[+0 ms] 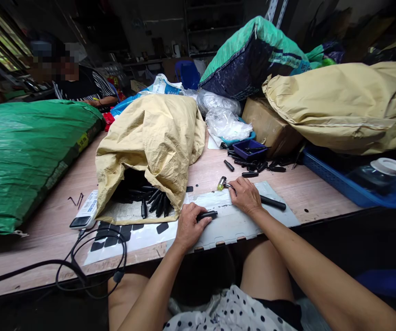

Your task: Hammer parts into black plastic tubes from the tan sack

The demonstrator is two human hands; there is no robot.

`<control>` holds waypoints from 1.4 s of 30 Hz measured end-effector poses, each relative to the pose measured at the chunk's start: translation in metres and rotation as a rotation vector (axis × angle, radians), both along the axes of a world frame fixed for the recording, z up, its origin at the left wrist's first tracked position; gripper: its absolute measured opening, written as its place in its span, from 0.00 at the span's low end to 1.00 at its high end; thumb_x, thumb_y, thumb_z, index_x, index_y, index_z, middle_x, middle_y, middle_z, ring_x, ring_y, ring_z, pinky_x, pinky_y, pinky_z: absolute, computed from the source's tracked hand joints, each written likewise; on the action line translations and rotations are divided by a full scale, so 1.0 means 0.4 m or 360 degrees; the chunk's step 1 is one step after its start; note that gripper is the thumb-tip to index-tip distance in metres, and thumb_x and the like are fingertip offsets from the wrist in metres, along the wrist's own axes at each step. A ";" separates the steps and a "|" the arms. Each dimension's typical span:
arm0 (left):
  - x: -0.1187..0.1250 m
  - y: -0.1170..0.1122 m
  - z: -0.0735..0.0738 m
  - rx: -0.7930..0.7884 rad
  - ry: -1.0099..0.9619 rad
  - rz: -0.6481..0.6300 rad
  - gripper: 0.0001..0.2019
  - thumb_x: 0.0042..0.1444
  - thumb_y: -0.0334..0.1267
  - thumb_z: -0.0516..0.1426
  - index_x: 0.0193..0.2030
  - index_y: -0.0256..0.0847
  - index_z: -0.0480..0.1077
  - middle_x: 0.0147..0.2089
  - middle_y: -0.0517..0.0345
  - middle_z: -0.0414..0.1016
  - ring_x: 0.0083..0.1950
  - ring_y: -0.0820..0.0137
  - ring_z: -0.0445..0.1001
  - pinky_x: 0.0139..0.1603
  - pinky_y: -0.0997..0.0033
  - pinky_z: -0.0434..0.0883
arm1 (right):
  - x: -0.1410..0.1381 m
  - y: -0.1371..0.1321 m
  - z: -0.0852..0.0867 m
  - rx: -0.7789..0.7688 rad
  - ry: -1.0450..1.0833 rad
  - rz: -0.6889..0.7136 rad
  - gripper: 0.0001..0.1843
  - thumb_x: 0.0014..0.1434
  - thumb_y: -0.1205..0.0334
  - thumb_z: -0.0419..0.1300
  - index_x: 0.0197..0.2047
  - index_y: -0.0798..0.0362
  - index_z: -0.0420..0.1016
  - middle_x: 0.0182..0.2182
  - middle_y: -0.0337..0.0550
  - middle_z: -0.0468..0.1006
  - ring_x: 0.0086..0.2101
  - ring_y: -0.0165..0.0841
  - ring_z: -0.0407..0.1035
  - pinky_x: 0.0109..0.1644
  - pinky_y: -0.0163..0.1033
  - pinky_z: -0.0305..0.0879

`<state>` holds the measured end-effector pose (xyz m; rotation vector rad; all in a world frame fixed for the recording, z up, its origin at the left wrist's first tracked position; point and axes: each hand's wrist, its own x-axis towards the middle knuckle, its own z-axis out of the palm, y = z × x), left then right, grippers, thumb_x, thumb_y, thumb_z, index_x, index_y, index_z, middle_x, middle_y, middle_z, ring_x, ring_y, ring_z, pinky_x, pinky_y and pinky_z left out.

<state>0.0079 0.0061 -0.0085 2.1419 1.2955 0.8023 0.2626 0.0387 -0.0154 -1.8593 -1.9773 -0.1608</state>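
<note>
Tube [209, 214] gripped in my left hand [190, 225]
From afar I see it poking past those fingers; my right hand [246, 195] has fingers curled over a hammer [272, 202], its head [221, 183] just beyond them.

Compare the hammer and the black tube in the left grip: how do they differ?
The hammer looks longer than the black tube. The hammer has a shiny head with a yellowish face, while the tube shows only black. The right grip covers the hammer's middle; the left grip holds the tube near one end. Both are at least partly black.
</note>
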 end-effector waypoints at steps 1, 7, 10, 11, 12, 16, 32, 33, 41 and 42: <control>0.000 -0.001 0.001 -0.0003 0.0004 -0.0003 0.06 0.58 0.38 0.66 0.42 0.45 0.77 0.41 0.56 0.75 0.47 0.60 0.70 0.51 0.59 0.67 | 0.000 0.000 0.000 -0.0002 -0.0001 0.0000 0.12 0.66 0.61 0.56 0.47 0.51 0.79 0.42 0.49 0.75 0.46 0.40 0.64 0.48 0.42 0.56; -0.001 -0.001 0.003 -0.0021 0.0031 -0.0016 0.06 0.60 0.39 0.65 0.43 0.44 0.77 0.42 0.55 0.75 0.48 0.59 0.69 0.51 0.58 0.66 | -0.003 -0.001 0.004 -0.0015 -0.0040 -0.0015 0.13 0.66 0.60 0.55 0.48 0.51 0.79 0.43 0.49 0.74 0.47 0.41 0.63 0.48 0.42 0.56; 0.002 0.001 0.012 -0.0036 0.0031 -0.0034 0.06 0.61 0.41 0.64 0.43 0.44 0.77 0.41 0.54 0.76 0.47 0.59 0.69 0.52 0.57 0.66 | -0.003 -0.001 0.005 -0.0022 -0.0047 -0.0020 0.13 0.67 0.60 0.55 0.48 0.51 0.79 0.43 0.49 0.74 0.46 0.40 0.64 0.48 0.42 0.55; 0.002 -0.004 0.019 -0.0051 0.0011 -0.0041 0.07 0.61 0.42 0.64 0.43 0.44 0.77 0.41 0.54 0.76 0.47 0.59 0.69 0.52 0.57 0.66 | -0.003 -0.001 0.004 -0.0022 -0.0044 -0.0021 0.13 0.67 0.60 0.55 0.48 0.51 0.79 0.43 0.48 0.74 0.46 0.40 0.64 0.49 0.42 0.55; 0.000 -0.014 0.028 -0.0072 -0.0025 -0.0044 0.07 0.62 0.43 0.63 0.43 0.44 0.77 0.42 0.54 0.76 0.47 0.59 0.70 0.52 0.57 0.67 | -0.002 0.000 0.003 -0.0022 -0.0039 -0.0020 0.13 0.66 0.60 0.55 0.48 0.51 0.79 0.43 0.48 0.74 0.46 0.40 0.64 0.49 0.42 0.56; -0.018 -0.125 0.062 -0.0217 -0.0228 -0.0186 0.11 0.68 0.46 0.56 0.49 0.43 0.74 0.44 0.53 0.78 0.47 0.62 0.73 0.50 0.62 0.70 | -0.001 0.002 -0.002 -0.0020 0.0002 -0.0007 0.13 0.66 0.60 0.55 0.49 0.51 0.79 0.43 0.49 0.74 0.47 0.41 0.63 0.50 0.42 0.56; -0.056 -0.259 -0.308 -0.1519 0.0528 0.0086 0.26 0.66 0.46 0.54 0.70 0.50 0.65 0.70 0.53 0.70 0.69 0.53 0.70 0.69 0.54 0.66 | -0.004 0.001 0.007 -0.0068 -0.0013 -0.0024 0.13 0.66 0.61 0.55 0.49 0.52 0.79 0.44 0.49 0.74 0.47 0.41 0.64 0.48 0.43 0.56; -0.057 -0.259 -0.299 -0.1501 0.0515 0.0069 0.27 0.65 0.47 0.54 0.71 0.50 0.64 0.71 0.54 0.69 0.70 0.53 0.70 0.70 0.54 0.66 | -0.004 0.001 0.007 -0.0062 -0.0013 -0.0024 0.13 0.66 0.61 0.56 0.48 0.52 0.79 0.44 0.49 0.74 0.47 0.41 0.64 0.48 0.43 0.56; -0.093 -0.324 -0.057 0.0183 0.0176 -0.0483 0.09 0.64 0.36 0.56 0.41 0.46 0.79 0.27 0.58 0.77 0.30 0.69 0.75 0.38 0.67 0.71 | -0.004 0.001 -0.002 0.0017 -0.0025 -0.0010 0.12 0.66 0.61 0.56 0.47 0.52 0.79 0.42 0.49 0.74 0.46 0.41 0.65 0.49 0.43 0.56; -0.107 -0.299 -0.020 0.0410 0.0109 -0.0281 0.08 0.63 0.35 0.57 0.38 0.44 0.78 0.25 0.59 0.75 0.27 0.70 0.72 0.35 0.68 0.69 | -0.004 0.001 -0.003 0.0023 -0.0029 -0.0010 0.12 0.66 0.61 0.56 0.47 0.52 0.79 0.42 0.49 0.74 0.46 0.41 0.65 0.49 0.43 0.56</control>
